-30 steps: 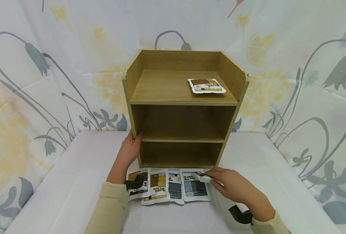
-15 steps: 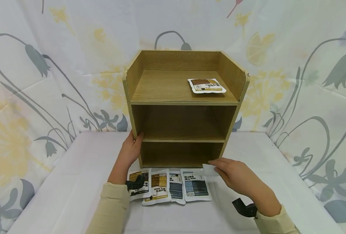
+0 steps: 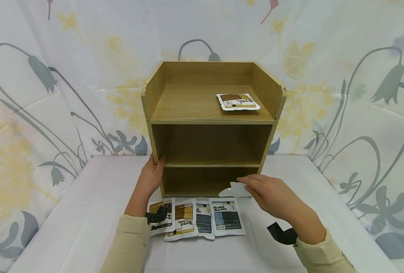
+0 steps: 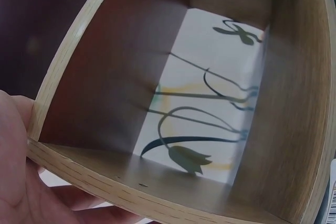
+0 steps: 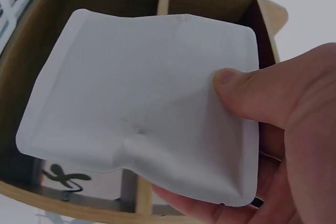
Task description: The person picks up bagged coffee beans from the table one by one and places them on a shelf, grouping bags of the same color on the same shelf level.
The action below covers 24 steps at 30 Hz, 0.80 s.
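Observation:
My left hand (image 3: 151, 178) grips the left side panel of a wooden shelf unit (image 3: 212, 122); in the left wrist view the thumb lies on the front edge and the fingers (image 4: 73, 196) pass around the outside. A flat white pouch (image 5: 142, 93) is pinched between thumb and fingers of my right hand (image 3: 273, 193), its plain back turned toward the right wrist camera. In the head view this held pouch (image 3: 239, 190) appears tilted in front of the lowest compartment's right part. Its printed side is hidden.
One brown-and-white printed pouch (image 3: 239, 101) lies on the top shelf, toward the right. Several pouches (image 3: 227, 218) with brown or dark blue print lie in a row on the white table, just before the unit; the left ones overlap. A flowered cloth (image 3: 86, 76) hangs behind.
My right hand has risen toward the lowest compartment with the pouch, which has turned from nearly edge-on to show its white back. The left hand keeps its grip on the side panel.

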Available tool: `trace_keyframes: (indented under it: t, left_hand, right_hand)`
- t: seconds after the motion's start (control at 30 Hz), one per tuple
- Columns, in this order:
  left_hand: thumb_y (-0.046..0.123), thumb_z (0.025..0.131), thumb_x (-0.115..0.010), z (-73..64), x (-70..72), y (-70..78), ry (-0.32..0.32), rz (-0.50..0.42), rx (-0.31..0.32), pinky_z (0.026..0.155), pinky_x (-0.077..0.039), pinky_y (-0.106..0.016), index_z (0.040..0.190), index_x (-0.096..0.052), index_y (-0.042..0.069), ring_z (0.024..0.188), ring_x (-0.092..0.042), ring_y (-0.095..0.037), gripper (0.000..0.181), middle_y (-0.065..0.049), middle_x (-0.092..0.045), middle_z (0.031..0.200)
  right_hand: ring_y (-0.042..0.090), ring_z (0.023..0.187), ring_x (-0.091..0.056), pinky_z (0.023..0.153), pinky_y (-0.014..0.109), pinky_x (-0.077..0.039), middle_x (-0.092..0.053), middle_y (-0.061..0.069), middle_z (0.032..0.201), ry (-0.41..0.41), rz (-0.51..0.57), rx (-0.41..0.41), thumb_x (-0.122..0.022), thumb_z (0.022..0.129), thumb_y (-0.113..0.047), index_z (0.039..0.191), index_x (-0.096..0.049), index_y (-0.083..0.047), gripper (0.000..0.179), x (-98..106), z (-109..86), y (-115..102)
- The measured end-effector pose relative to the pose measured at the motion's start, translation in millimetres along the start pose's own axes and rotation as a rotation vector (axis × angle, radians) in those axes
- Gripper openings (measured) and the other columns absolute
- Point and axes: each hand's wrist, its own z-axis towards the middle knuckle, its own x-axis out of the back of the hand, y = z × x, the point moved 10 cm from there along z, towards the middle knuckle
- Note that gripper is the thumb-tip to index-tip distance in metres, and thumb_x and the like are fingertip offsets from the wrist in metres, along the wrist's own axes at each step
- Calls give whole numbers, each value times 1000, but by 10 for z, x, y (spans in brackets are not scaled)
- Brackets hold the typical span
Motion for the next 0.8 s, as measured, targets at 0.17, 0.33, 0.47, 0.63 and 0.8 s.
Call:
trace_keyframes:
  t: [0.17, 0.33, 0.47, 0.63, 0.8]
  left_hand:
    - [53, 102, -28, -7, 12, -10, -4, 5, -4, 106, -36, -62, 156, -16, 18, 133, -43, -44, 66, -22, -36, 152]
    - [54, 101, -28, 7, 28, 8, -8, 7, -12, 106, -36, -62, 157, -15, 19, 133, -43, -44, 67, -21, -35, 153]
    - [55, 101, -27, 18, 36, 2, -8, 11, -11, 107, -35, -62, 157, -15, 20, 134, -42, -44, 67, -21, -35, 153]
    - [56, 101, -27, 20, 32, -3, -2, 0, -11, 107, -34, -62, 157, -14, 22, 136, -41, -43, 67, -19, -34, 154]
    - [56, 101, -27, 17, 11, -10, -8, -1, -12, 108, -34, -61, 157, -14, 22, 137, -40, -42, 67, -19, -33, 155]
  right_hand:
    - [18, 89, -71, 72, 35, -57, -72, 3, 104, 68, -7, 50, -70, 86, -8, 114, -69, -9, 28, 130, 74, -85]
    - [20, 86, -71, 69, 35, -57, -72, 5, 103, 203, 20, 138, -73, 79, -1, 113, -69, -6, 35, 321, 140, -189]
    - [21, 89, -71, 71, 35, -57, -72, 7, 105, 318, 57, 223, -62, 92, -6, 114, -68, -4, 23, 482, 177, -282]
    - [22, 89, -71, 72, 35, -57, -72, 8, 104, 397, 57, 260, -39, 105, -22, 116, -67, -2, 36, 643, 222, -368]
    - [23, 88, -71, 72, 36, -57, -72, 9, 103, 480, 29, 289, -42, 104, -18, 115, -68, -1, 33, 787, 245, -450]
